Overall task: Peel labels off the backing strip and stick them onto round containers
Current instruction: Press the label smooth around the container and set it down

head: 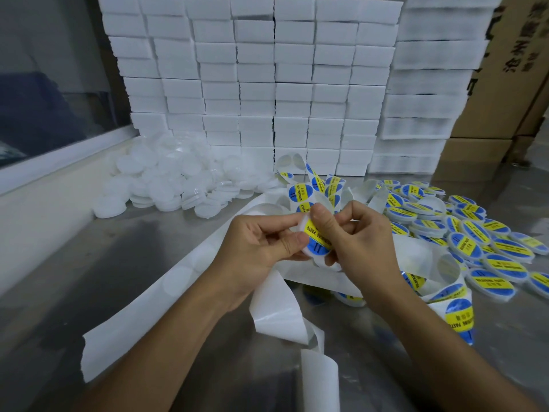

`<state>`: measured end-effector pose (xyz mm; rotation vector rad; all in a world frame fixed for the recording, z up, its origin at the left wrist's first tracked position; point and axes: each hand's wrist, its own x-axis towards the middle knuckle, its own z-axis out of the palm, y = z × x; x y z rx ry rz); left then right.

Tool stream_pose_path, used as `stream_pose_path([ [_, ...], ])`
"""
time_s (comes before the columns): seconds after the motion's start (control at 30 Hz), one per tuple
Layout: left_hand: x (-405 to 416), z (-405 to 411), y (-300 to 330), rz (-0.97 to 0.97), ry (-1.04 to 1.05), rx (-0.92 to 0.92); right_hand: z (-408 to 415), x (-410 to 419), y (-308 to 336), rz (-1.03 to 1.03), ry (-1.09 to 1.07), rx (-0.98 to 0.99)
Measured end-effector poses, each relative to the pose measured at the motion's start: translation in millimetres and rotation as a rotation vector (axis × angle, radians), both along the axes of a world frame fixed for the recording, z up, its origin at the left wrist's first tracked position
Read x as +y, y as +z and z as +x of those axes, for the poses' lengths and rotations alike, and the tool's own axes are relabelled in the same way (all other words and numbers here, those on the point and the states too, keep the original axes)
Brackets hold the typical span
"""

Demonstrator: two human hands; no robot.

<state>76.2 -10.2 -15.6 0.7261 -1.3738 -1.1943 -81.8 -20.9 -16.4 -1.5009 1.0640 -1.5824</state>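
— Two hands meet in the middle, yes? What do the fingers hold?

— The left hand (pixel 261 242) has its fingers curled around a round white container (pixel 303 230), thumb at the lower edge. The right hand (pixel 356 233) pinches too: its thumb (pixel 322 223) presses on a blue and yellow label (pixel 318 239) that lies on the face of this container. The other right fingers are bent close behind it.

— And just around the fingers?

— The white backing strip (pixel 184 281) passes under both hands and runs toward the lower left, with a loose curl below the wrists. Just above the fingers, the part of the strip with unpeeled labels (pixel 300 191) stands up in loops.

— Further out?

— To the right of the right hand is a heap of labelled containers (pixel 475 242). Up and left of the left hand is a pile of plain white containers (pixel 166 179). Behind everything, white boxes (pixel 255 84) are stacked like a wall, and cardboard cartons (pixel 511 69) stand at the far right. All rests on a metal table (pixel 89 263).
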Motion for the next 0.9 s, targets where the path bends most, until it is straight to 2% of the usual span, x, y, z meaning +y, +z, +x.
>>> stream_pose_path([
  [0.23,-6.5,9.2,-1.4,0.045,0.138,-0.028,0.1,-1.7,-5.1,-0.060,0.175,0.084],
  [0.33,-7.5,12.3,-1.2,0.017,0.208,-0.145,1.7,-0.1,-3.8,-0.032,0.217,0.125],
  [0.4,-7.2,11.8,-1.2,-0.082,0.259,-0.257,1.7,-0.6,-3.9,-0.001,0.226,0.104],
  [0.47,-6.3,10.1,-1.4,-0.171,0.311,-0.374,3.0,-1.3,-5.4,-0.006,0.205,0.127],
  [0.53,-6.1,7.3,-2.3,-0.193,0.345,-0.413,3.5,-1.9,-7.5,-0.024,0.160,0.180],
  [0.7,-8.2,4.9,-2.1,-0.114,0.426,-0.279,2.9,-1.9,-9.8,-0.112,0.104,0.344],
  [0.83,-7.9,5.4,-1.4,-0.040,0.398,-0.220,2.7,-2.5,-5.8,-0.059,0.152,0.164],
  [0.9,-7.4,3.9,-1.6,-0.016,0.393,-0.187,1.1,-3.5,-7.1,-0.101,0.083,0.223],
])
